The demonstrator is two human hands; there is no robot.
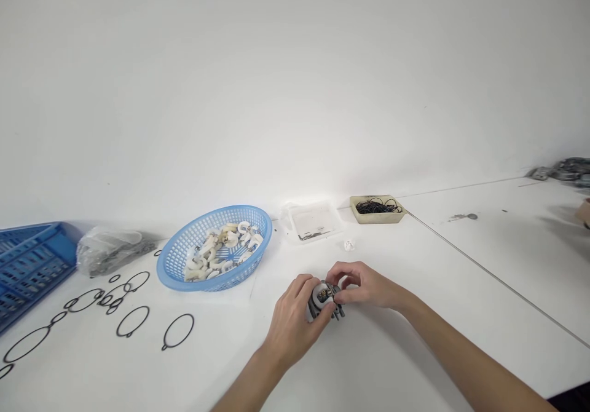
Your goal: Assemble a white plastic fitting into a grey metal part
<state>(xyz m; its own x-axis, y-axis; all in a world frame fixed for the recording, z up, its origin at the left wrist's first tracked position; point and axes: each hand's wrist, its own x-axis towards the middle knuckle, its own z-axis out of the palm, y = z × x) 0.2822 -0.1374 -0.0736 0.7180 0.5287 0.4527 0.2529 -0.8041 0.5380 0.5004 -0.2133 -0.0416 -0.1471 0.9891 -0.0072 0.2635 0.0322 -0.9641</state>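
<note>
A small grey metal housing (pixel 338 312) with a white ring-shaped part (pixel 318 293) on its top sits low over the white table. Brassy and dark bits show inside the ring. My left hand (pixel 295 316) is wrapped round the housing's left side, its thumb across the front. From the right, my right hand (pixel 362 286) has its thumb and index finger pinched at the ring's right edge. Whatever lies between those fingertips is too small to make out.
Left stands a blue basket (pixel 168 261) of white curved parts. Black rubber rings (pixel 179 331) lie scattered near a plastic bag (pixel 108 249) and a blue crate (pixel 37 270). Behind my hands are a clear tray (pixel 316 218), a crumpled white scrap (pixel 349 245) and a cream tray (pixel 380 218) of black rings.
</note>
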